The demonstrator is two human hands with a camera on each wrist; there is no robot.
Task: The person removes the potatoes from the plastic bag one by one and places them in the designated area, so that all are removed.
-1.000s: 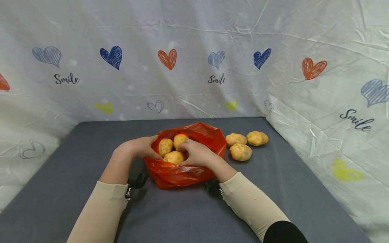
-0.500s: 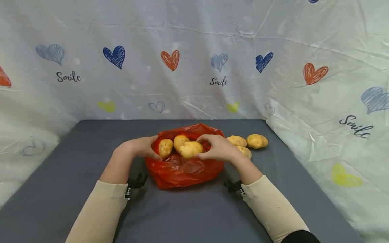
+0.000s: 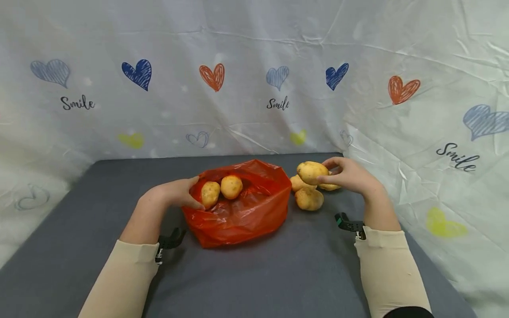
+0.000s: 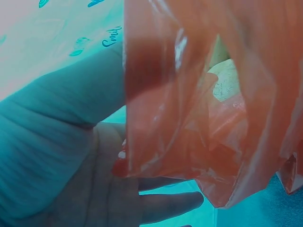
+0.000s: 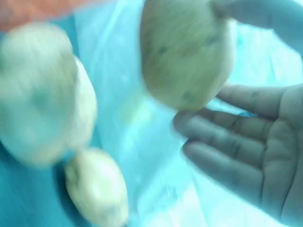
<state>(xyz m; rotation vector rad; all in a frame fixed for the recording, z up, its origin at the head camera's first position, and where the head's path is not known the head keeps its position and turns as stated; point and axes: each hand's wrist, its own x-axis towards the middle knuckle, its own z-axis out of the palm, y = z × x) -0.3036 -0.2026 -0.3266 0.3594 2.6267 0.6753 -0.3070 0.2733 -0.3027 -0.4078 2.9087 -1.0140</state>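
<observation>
A red plastic bag (image 3: pixel 250 221) lies on the table with its mouth open and two potatoes showing inside, one potato (image 3: pixel 210 194) at the left and another potato (image 3: pixel 231 187) beside it. My left hand (image 3: pixel 172 194) holds the bag's left edge between thumb and fingers; in the left wrist view the thin plastic (image 4: pixel 165 127) covers part of that hand. Right of the bag, my right hand (image 3: pixel 351 176) pinches a potato (image 3: pixel 312 172) by its right end, above several others. In the right wrist view the held potato (image 5: pixel 187 52) is slightly blurred.
Under the held potato are a front potato (image 3: pixel 309 199), a left potato (image 3: pixel 297 183) and a partly covered right potato (image 3: pixel 329 187). A white cloth (image 3: pixel 246 110) printed with hearts hangs behind the grey table (image 3: pixel 254 282) and along its sides.
My right hand has lifted a potato out of the bag and carried it right, over the potatoes on the table. The left hand keeps its hold on the bag's edge.
</observation>
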